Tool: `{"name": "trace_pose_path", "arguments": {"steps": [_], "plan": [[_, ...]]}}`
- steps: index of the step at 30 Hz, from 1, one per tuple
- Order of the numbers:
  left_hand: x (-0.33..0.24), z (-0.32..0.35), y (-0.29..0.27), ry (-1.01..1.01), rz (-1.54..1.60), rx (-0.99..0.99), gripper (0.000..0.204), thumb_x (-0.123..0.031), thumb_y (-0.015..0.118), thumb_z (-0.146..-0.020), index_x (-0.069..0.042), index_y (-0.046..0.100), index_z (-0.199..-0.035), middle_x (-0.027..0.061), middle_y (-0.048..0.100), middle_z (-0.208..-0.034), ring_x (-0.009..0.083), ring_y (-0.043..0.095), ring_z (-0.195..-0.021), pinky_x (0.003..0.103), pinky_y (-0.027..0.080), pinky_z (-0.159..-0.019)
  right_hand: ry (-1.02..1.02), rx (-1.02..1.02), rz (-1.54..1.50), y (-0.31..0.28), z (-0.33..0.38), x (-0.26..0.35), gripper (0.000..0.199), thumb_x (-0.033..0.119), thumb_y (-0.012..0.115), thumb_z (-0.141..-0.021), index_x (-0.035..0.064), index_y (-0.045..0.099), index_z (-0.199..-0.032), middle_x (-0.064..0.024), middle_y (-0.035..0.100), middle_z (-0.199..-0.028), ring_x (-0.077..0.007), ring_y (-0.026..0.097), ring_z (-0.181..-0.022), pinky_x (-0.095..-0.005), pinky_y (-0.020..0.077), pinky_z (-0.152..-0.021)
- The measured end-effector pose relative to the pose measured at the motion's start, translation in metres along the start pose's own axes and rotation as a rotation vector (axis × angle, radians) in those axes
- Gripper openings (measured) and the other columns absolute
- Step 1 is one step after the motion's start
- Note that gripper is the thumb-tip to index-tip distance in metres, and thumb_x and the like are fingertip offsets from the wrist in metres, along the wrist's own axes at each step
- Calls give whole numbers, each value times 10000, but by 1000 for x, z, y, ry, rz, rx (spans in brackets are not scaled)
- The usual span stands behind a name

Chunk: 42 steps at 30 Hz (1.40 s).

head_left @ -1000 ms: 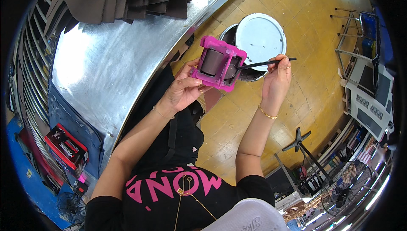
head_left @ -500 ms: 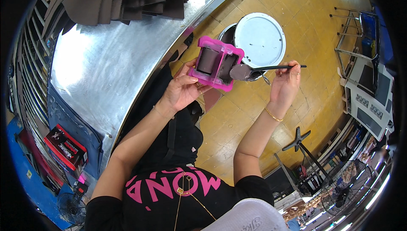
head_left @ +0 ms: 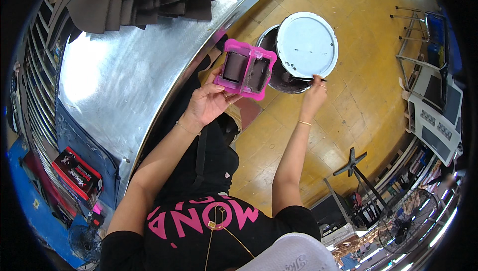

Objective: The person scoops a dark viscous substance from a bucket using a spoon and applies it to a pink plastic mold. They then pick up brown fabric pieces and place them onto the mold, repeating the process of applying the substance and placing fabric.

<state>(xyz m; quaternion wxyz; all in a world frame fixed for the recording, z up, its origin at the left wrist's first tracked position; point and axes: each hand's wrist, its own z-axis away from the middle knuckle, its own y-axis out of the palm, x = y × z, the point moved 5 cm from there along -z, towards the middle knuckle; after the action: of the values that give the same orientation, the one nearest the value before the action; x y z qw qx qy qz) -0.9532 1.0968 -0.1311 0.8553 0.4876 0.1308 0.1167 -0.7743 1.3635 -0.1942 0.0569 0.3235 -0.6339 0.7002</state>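
Note:
My left hand (head_left: 206, 104) grips the near side of a pink two-part roller box (head_left: 246, 74) from below. One compartment holds a dark brown roller (head_left: 235, 67); the other has dark paste (head_left: 258, 75) in it. Off to the right, my right hand (head_left: 314, 96) pinches the black handle of a spoon (head_left: 301, 78). The spoon's bowl is down in a bucket (head_left: 294, 91) of dark brown paste. A pale blue-white lid (head_left: 307, 42) with dark specks lies over part of the bucket's mouth.
A metal-topped table (head_left: 119, 87) curves along the left, with a stack of dark brown cut pieces (head_left: 144, 2) at its far end. A red and black box (head_left: 77, 172) sits at lower left. A black-legged stand (head_left: 351, 163) and a fan (head_left: 406, 223) are at lower right.
The spoon, loaded with paste beside the box, has moved into the bucket with my right hand. The box's second compartment shows more paste. My left hand has shifted slightly left.

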Motion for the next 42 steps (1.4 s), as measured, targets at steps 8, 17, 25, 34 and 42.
{"name": "trace_pose_path", "arguments": {"steps": [8, 17, 25, 34, 42], "plan": [[2, 2, -9, 7, -26, -26, 628, -34, 541, -773, -144, 387, -1372, 101, 479, -1347, 265, 482, -1242, 508, 335, -1084, -254, 17, 252, 44, 36, -12, 126, 147, 581, -908, 134, 676, -989, -48, 667, -865, -209, 586, -845, -367, 325, -803], [7, 1, -21, -7, -80, -43, 602, -50, 571, -781, -165, 409, -1349, 84, 513, -1300, 253, 486, -1229, 476, 344, -1082, -282, -72, 278, 22, 49, -29, 121, 140, 604, -891, 145, 686, -979, -31, 663, -829, -191, 582, -833, -367, 314, -803], [-1, 2, -39, 18, -61, -34, 610, -7, 521, -803, -160, 384, -1377, 78, 534, -1284, 230, 529, -1184, 465, 337, -1087, -228, -78, 351, 17, 48, -29, 129, 173, 581, -914, 156, 694, -973, -21, 657, -825, -180, 565, -824, -360, 295, -804], [-4, -2, -43, 15, -45, -37, 594, -11, 520, -792, -182, 419, -1352, 61, 542, -1280, 232, 522, -1190, 472, 330, -1093, 334, -54, -526, 52, 51, -47, 246, 197, 511, -981, 5, 644, -1057, -98, 695, -855, -148, 612, -692, -290, 488, -640], [-5, -6, -49, 20, -57, -77, 597, -8, 516, -787, -191, 425, -1348, 54, 545, -1276, 228, 522, -1188, 465, 327, -1090, 732, -77, -945, 148, 81, -35, 325, 226, 519, -972, 6, 547, -1209, -161, 653, -1078, -142, 609, -521, -214, 400, -389]]}}
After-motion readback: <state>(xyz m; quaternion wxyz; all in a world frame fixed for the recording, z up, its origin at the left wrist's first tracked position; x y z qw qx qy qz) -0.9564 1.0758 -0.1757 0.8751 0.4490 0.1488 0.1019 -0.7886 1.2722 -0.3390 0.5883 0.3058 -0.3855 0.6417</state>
